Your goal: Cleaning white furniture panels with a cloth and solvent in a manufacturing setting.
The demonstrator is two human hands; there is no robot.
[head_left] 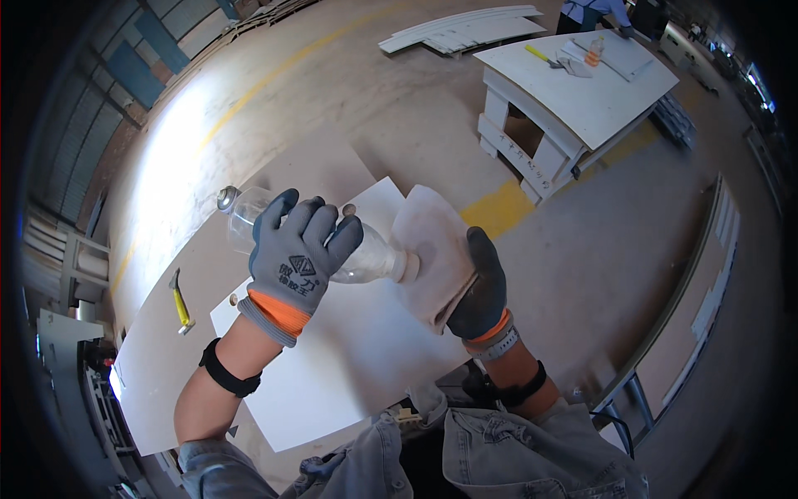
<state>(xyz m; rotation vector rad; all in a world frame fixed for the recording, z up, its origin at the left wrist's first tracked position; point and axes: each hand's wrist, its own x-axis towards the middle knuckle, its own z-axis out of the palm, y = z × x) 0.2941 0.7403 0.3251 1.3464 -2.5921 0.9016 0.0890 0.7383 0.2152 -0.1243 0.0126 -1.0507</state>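
My left hand (298, 249), in a grey and dark knit work glove with an orange cuff, is closed round a clear plastic bottle (370, 259). The bottle lies nearly sideways, its neck end to the right, touching or just in front of a pale pinkish cloth (426, 241). My right hand (484, 287), gloved alike, grips the folded cloth by its right edge, thumb up. Under both hands lies a white sheet (307, 374) on a larger board. A round silver piece (227, 198) shows at the bottle's far left end; whether it is attached I cannot tell.
A hammer-like tool with a yellow handle (180, 304) lies on the board to the left. At the far right stands a white worktable (598, 91) with tools and a bottle, a person (600, 12) behind it. Stacked panels (461, 32) rest on the floor; a rack edge (665, 341) runs along my right.
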